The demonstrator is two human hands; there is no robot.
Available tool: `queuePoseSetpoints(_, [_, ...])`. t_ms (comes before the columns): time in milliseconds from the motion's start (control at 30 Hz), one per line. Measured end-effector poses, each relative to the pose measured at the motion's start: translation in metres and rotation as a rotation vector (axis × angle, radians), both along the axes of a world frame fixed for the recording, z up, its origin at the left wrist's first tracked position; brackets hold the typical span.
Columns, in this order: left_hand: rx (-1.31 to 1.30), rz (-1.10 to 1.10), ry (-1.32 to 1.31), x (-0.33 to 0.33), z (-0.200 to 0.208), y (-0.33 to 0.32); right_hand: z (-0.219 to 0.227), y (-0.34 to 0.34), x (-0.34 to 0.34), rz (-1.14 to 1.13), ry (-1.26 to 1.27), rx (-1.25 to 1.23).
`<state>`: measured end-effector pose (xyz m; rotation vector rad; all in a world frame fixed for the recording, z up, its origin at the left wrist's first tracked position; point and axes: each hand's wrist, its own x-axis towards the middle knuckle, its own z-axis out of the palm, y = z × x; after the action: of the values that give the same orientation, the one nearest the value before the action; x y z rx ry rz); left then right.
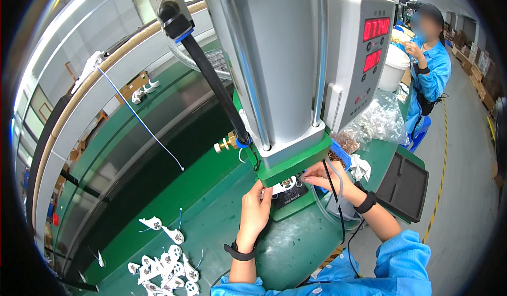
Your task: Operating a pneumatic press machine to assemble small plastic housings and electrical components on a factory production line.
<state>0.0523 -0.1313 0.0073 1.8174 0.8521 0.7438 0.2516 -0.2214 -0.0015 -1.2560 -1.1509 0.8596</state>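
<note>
White plastic part with a round hub (287,184) sits on a black block-shaped fixture (290,197) beneath the grey-and-green metal press (285,74), seemingly mid-work, while similar white plastic parts (169,269) lie heaped on the green counter (274,243) left of the press, whether finished or waiting being unclear. Reaching up from below, the bare left hand (255,209) bends in at the press's left front and the bare right hand (332,179) at its right, each grip looking narrow, though what either pinches cannot be told.
</note>
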Motion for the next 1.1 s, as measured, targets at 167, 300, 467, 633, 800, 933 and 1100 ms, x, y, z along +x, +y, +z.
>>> queuePoseSetpoints(167, [0.013,0.02,0.05,0.003,0.003,-0.004,-0.019,0.029,-0.001,-0.051,-0.311,0.143])
queuePoseSetpoints(300, [0.039,0.029,0.023,0.001,0.001,-0.002,0.005,0.033,-0.01,0.034,-0.479,0.231])
queuePoseSetpoints(467, [0.096,0.032,-0.011,0.002,-0.002,-0.001,0.009,0.034,-0.012,0.059,-0.52,0.173])
queuePoseSetpoints(633, [0.049,0.031,0.04,0.003,0.0,-0.003,0.01,0.029,-0.005,0.114,-0.452,-0.086])
queuePoseSetpoints(800, [0.028,0.024,0.032,0.0,0.0,-0.003,0.003,0.006,0.011,-0.268,-0.542,0.327])
queuePoseSetpoints(933, [0.029,0.045,0.06,0.001,0.001,-0.005,-0.035,-0.038,0.02,-0.462,-0.478,0.075])
queuePoseSetpoints(1100, [0.02,0.029,0.078,0.001,0.0,-0.003,-0.061,-0.043,0.011,-0.615,-0.773,0.222])
